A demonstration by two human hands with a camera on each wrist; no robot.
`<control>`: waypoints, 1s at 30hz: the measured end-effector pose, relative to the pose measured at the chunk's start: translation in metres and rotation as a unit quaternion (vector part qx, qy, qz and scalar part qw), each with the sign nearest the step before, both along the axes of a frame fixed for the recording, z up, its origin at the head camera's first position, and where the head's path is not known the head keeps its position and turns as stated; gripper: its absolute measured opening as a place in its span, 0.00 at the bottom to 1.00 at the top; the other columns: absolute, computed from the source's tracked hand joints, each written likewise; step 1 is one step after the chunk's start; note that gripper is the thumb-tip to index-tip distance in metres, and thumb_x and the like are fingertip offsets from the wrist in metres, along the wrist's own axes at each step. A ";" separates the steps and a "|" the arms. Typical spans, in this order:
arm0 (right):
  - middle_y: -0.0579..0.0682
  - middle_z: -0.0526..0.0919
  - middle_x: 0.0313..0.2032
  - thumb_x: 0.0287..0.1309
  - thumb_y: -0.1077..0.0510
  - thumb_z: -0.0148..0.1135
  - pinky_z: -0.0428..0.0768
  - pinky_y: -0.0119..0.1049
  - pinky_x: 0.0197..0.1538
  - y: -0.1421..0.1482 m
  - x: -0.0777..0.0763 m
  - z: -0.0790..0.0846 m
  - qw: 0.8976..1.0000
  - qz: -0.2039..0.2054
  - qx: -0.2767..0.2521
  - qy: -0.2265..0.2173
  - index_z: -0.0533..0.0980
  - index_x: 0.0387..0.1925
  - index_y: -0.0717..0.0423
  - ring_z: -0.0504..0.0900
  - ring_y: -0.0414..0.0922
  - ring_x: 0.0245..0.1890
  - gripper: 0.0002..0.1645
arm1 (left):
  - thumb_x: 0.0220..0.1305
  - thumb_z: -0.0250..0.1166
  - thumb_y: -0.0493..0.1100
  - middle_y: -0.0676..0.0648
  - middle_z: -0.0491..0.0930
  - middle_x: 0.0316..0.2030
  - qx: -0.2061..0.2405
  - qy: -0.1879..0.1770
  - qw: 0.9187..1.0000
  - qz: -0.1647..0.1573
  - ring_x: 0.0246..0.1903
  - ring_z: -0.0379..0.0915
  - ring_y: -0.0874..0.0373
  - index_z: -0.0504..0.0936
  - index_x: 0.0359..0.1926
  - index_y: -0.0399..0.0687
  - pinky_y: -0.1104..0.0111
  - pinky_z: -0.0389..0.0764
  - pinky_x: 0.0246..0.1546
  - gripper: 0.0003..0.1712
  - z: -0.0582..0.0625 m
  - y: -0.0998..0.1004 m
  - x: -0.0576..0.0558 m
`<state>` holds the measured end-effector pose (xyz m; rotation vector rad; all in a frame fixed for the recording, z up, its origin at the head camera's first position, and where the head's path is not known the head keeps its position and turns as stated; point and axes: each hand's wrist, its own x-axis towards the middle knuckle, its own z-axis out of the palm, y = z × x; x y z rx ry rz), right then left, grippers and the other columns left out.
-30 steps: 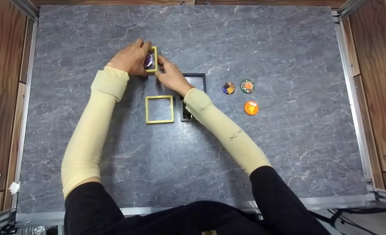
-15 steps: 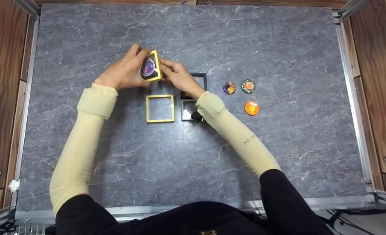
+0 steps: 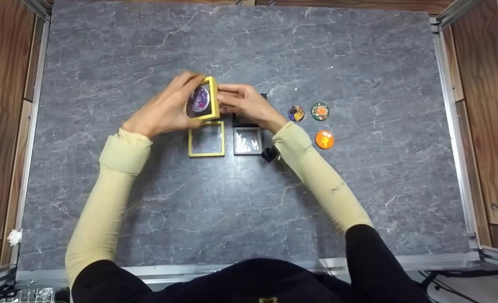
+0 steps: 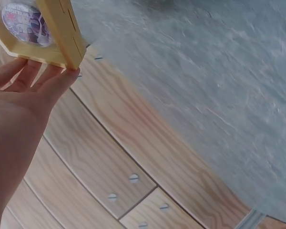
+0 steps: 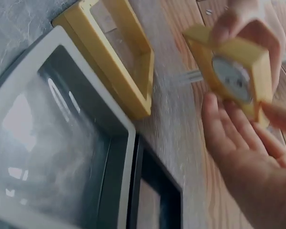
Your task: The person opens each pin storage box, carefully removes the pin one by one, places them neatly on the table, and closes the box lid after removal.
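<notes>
A: Half a second on, both hands and the yellow frame (image 3: 214, 99) between them have shifted right and down in the head view, and the right forearm uncovers more of the grey frame (image 3: 247, 153).

B: Where are the hands over the table (image 3: 232, 219)?

A: The left hand (image 3: 164, 107) is left of upper centre, thumb and fingers clamped on opposite edges of the yellow frame. The right hand's (image 3: 253, 105) fingers are nearly straight, tips at its right side; whether they carry weight, I can't tell.

B: Why by the edges?

A: Probably to leave the window clear, tilted so the purple badge (image 3: 200, 99) inside faces the person.

B: And the rest?

A: A second yellow frame (image 3: 206, 155) and the grey one lie side by side at centre, the black frame (image 3: 244, 122) above the grey, mostly hidden. Three loose badges, orange (image 3: 325, 139), green-rimmed (image 3: 320, 111) and purple-and-yellow (image 3: 296, 113), sit right of centre, perhaps to stay clear of the hands.

B: Do the wrist views add anything?

A: The right one shows the held badge's silvery back, upper right; the head view gives only its purple face.
</notes>
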<state>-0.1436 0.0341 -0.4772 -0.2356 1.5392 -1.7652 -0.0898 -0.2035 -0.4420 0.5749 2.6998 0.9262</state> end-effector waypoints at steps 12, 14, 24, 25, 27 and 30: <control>0.73 0.63 0.77 0.41 0.45 0.89 0.85 0.47 0.68 0.024 -0.002 -0.013 0.979 0.083 -0.126 -0.138 0.44 0.85 0.59 0.84 0.51 0.61 0.82 | 0.46 0.84 0.46 0.46 0.68 0.71 0.068 -0.016 0.997 -0.020 0.64 0.72 0.52 0.57 0.83 0.49 0.54 0.79 0.72 0.66 0.012 0.022 0.020; 0.71 0.66 0.75 0.39 0.44 0.90 0.87 0.46 0.66 0.025 0.000 -0.014 0.976 0.088 -0.135 -0.144 0.44 0.85 0.59 0.84 0.52 0.60 0.83 | 0.46 0.84 0.46 0.45 0.69 0.71 0.077 -0.019 0.997 -0.022 0.63 0.72 0.52 0.54 0.84 0.51 0.54 0.80 0.72 0.68 0.011 0.025 0.022; 0.59 0.78 0.60 0.33 0.41 0.90 0.91 0.44 0.58 0.025 0.004 -0.016 0.978 0.068 -0.152 -0.128 0.45 0.83 0.63 0.87 0.52 0.53 0.87 | 0.45 0.84 0.46 0.42 0.69 0.72 0.102 -0.010 0.995 -0.017 0.70 0.70 0.45 0.50 0.85 0.58 0.49 0.78 0.74 0.71 0.010 0.035 0.022; 0.59 0.78 0.60 0.33 0.41 0.90 0.91 0.44 0.57 0.025 0.004 -0.017 0.978 0.069 -0.154 -0.127 0.45 0.84 0.63 0.87 0.52 0.53 0.87 | 0.46 0.84 0.46 0.42 0.69 0.72 0.102 -0.007 0.995 -0.019 0.69 0.70 0.45 0.50 0.85 0.58 0.50 0.78 0.73 0.71 0.009 0.035 0.022; 0.59 0.79 0.59 0.32 0.41 0.90 0.92 0.45 0.56 0.027 0.003 -0.019 0.977 0.069 -0.158 -0.128 0.44 0.84 0.63 0.88 0.52 0.52 0.87 | 0.46 0.84 0.47 0.41 0.70 0.72 0.104 -0.003 0.994 -0.023 0.69 0.71 0.45 0.50 0.85 0.56 0.51 0.78 0.73 0.71 0.007 0.037 0.022; 0.60 0.80 0.58 0.32 0.42 0.90 0.92 0.45 0.55 0.030 0.003 -0.022 0.977 0.067 -0.160 -0.126 0.45 0.83 0.63 0.88 0.52 0.51 0.86 | 0.46 0.84 0.47 0.41 0.70 0.70 0.106 0.004 0.994 -0.032 0.64 0.74 0.49 0.50 0.85 0.54 0.54 0.82 0.70 0.70 0.003 0.040 0.022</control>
